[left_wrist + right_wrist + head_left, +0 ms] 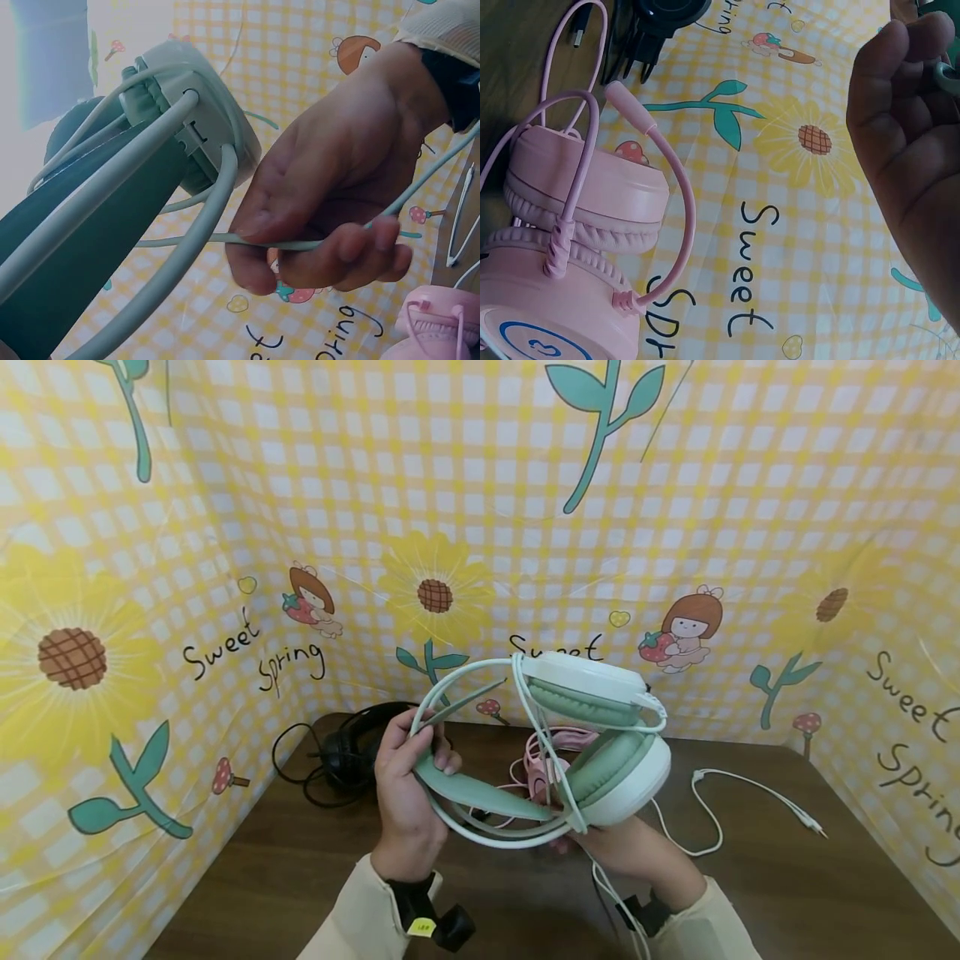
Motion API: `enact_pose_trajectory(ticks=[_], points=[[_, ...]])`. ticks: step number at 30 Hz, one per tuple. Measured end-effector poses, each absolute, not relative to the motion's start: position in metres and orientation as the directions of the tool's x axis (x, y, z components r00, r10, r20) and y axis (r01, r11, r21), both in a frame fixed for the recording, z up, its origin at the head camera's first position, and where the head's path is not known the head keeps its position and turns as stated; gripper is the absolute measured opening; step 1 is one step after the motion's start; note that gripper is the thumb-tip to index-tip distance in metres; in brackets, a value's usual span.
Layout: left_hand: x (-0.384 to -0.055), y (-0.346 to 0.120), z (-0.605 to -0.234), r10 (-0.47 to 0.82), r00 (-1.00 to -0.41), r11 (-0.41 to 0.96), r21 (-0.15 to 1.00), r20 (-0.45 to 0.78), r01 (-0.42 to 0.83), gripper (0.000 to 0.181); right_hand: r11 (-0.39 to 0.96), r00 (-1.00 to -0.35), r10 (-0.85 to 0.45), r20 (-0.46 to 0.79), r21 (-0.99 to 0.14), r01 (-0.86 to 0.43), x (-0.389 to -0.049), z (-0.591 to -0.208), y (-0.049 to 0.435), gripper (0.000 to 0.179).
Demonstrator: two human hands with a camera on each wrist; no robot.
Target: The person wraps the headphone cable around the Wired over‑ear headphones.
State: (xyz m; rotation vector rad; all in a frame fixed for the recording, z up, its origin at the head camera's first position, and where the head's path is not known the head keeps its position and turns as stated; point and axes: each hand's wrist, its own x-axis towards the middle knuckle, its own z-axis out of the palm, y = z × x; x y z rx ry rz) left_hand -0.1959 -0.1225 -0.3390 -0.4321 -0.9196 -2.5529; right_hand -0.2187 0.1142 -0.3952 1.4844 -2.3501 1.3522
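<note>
Three headsets are being shown at the brown table (247,885). White-and-green headset (603,768) is being held in the air above it, between both hands. Black headset (352,756) and pink headset (604,184) are lying farther back on the table, neither being gripped.

Headband (480,792) end is being clamped by the left hand (408,777), thumb over, fingers curled round. Pale cable (285,244) is being pinched between thumb and forefinger of the right hand (326,176), just beside an ear cup (240,142).

Progress, as judged: winding is looking partly done. Several cable strands are already being carried round the headset, crossing by the ear cups. Left over: a loose run is hanging below the right hand, and a pale cord (720,835) with a slim plug (817,828) is lying on the table to the right. Whether both are one line is not being shown clearly.

View differences, big to small. Whole layout, all three headsets included, is being given by the head view only. Mic boom (682,202) and blue logo (544,341) of the pink headset are being shown up close by the right wrist; in the head view that headset is being partly covered. Left-hand grip is being read from the head view. Right-hand pinch is being hidden there behind the held headset, but is being shown plainly by the left wrist. Metal-ended dark plug (577,34) is being resolved only by the right wrist.
</note>
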Motion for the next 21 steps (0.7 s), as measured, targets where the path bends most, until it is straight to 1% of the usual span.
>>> enact_pose_trajectory(ticks=[2,3,7,14,21], points=[[-0.1968,-0.1244,-0.3384,-0.273,-0.868,-0.705,0.527,0.415,0.474,0.014,0.149,-0.570,-0.729,0.380,-0.724,-0.674,-0.2185,-0.3943,0.1117,0.013],[-0.1973,-0.1254,-0.3383,-0.282,-0.864,-0.703,0.523,0.416,0.481,0.014,0.150,-0.574,-0.736,0.359,-0.740,-0.655,-0.2182,-0.3940,0.1113,0.015],[-0.1990,-0.1289,-0.3370,-0.308,-0.853,-0.690,0.518,0.422,0.506,0.011,0.156,-0.555,-0.754,0.351,-0.726,-0.670,-0.2175,-0.3926,0.1102,0.017],[-0.2002,-0.1307,-0.3360,-0.334,-0.843,-0.675,0.518,0.422,0.526,0.010,0.171,-0.564,-0.757,0.330,-0.733,-0.658,-0.2160,-0.3894,0.1084,0.013],[-0.2007,-0.1327,-0.3362,-0.368,-0.823,-0.638,0.527,0.432,0.562,0.007,0.207,-0.540,-0.788,0.296,-0.699,-0.685,-0.2163,-0.3865,0.1051,0.017]])
